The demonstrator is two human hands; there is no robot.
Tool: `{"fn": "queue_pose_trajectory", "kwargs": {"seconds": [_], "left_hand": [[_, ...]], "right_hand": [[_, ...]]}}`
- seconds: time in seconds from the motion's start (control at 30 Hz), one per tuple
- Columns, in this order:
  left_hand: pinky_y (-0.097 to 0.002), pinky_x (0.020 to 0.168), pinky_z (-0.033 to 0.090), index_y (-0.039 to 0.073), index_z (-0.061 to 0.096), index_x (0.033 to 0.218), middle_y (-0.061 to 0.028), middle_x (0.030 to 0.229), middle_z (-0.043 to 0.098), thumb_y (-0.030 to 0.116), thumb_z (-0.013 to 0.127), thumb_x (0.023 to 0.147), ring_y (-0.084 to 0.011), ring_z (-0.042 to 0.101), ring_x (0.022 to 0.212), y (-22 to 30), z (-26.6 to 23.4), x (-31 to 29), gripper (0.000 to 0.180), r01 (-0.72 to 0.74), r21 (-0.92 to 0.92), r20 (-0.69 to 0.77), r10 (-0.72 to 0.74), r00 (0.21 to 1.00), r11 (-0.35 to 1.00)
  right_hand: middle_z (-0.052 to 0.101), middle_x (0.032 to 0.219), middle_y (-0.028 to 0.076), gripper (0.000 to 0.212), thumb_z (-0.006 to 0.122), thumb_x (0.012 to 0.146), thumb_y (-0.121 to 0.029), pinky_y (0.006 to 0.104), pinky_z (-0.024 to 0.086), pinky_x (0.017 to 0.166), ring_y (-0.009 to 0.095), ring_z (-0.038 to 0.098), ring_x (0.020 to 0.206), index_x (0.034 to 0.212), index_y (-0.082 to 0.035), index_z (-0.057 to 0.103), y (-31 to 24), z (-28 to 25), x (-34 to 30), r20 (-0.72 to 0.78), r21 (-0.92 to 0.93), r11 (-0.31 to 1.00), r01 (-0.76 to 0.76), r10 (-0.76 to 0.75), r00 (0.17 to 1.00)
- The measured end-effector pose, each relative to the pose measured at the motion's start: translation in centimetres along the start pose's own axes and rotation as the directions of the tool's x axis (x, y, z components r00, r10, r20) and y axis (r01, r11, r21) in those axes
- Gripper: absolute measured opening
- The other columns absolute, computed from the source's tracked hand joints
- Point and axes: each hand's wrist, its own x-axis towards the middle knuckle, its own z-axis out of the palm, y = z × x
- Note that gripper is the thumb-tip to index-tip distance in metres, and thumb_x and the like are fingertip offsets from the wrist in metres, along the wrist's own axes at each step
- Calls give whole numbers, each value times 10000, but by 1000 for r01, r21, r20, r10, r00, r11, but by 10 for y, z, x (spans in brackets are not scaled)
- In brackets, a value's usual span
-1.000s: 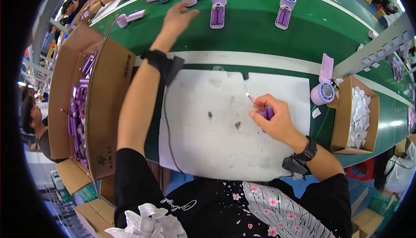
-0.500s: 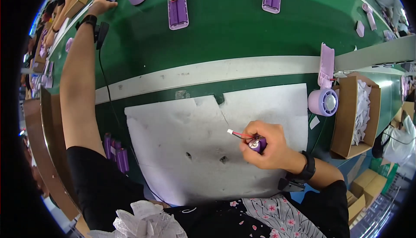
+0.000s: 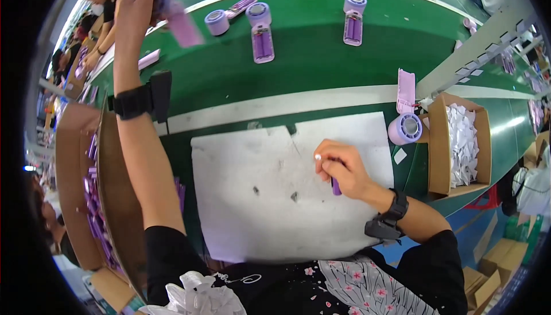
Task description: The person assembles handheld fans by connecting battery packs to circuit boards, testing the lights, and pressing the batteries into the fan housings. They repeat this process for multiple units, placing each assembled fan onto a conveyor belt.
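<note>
- At the far left stands an open cardboard box [image 3: 77, 160], and inside it lie many purple parts [image 3: 93, 212] in a pile.
- The left hand [image 3: 138, 2] is raised high over the green belt [image 3: 229, 74], with the arm stretched away from the body. Its fingers are closed around a purple device [image 3: 178, 19], which is lifted off the belt and looks blurred. A black strap with a small black box [image 3: 143, 100] sits on this forearm.
- On the belt just right of that hand lie more purple devices: a round one [image 3: 217, 22], then a long one with a round head [image 3: 261, 31], and farther right another of the same kind [image 3: 353, 19].
- In the middle, before the person, lies a white sheet [image 3: 275, 200] with some dark spots on it.
- The right hand [image 3: 341, 171] rests over the right part of the white sheet. It is closed around a small purple tool [image 3: 335, 186], whose lower end shows under the palm. A small white tip shows at the fingertips. A black watch [image 3: 390, 217] is on this wrist.
- Right of the sheet, a purple device with a round open head [image 3: 405, 127] lies at the belt's edge.
- At the far right stands a cardboard box [image 3: 439, 143] filled with small white pieces [image 3: 465, 143].
</note>
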Motion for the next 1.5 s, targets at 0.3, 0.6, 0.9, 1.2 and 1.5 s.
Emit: {"fn": "queue_pose_trajectory", "kwargs": {"seconds": [0.3, 0.6, 0.9, 1.2, 1.5], "left_hand": [[-258, 346, 364, 23, 558, 762, -48, 588, 540, 507, 424, 940, -92, 414, 380, 61, 87, -189, 533, 604, -32, 752, -379, 539, 796], [-238, 550, 472, 4, 581, 1044, -70, 814, 656, 380, 641, 886, -114, 588, 633, 39, 121, -275, 412, 421, -136, 750, -185, 636, 897], [-266, 734, 510, 8, 568, 1109, -63, 938, 686, 17, 729, 769, -113, 610, 799, 48, 115, -311, 376, 336, -258, 639, -102, 763, 906], [-268, 739, 500, 5, 625, 917, -42, 878, 672, -39, 677, 760, -131, 602, 793, 34, 111, -296, 171, 308, -308, 750, 31, 661, 900], [-276, 731, 496, 16, 632, 905, -78, 863, 652, -51, 672, 713, -182, 612, 779, 40, 112, -296, 207, 70, -460, 626, 267, 733, 885]], "right_hand": [[627, 747, 87, 223, 559, 931, -191, 238, 383, 480, 108, 527, 518, 899, 30, 562, -3, -4, 17, -80, 173, 979, -106, 121, 989], [670, 838, 149, 336, 753, 771, -161, 310, 492, 678, 206, 638, 722, 976, 6, 545, 2, -23, 13, -14, -597, 798, 81, -111, 994], [642, 765, 150, 322, 745, 766, -173, 331, 482, 652, 230, 617, 692, 910, 5, 519, -11, -13, 0, -88, -638, 770, 9, -85, 992], [640, 841, 143, 318, 756, 703, -24, 299, 441, 559, 226, 585, 673, 727, -35, 439, -22, -12, -15, 18, -708, 660, 251, -338, 941], [660, 892, 121, 383, 760, 660, 53, 286, 425, 538, 242, 567, 664, 674, -63, 396, -33, -3, -13, 271, -751, 502, 428, -356, 894]]}}
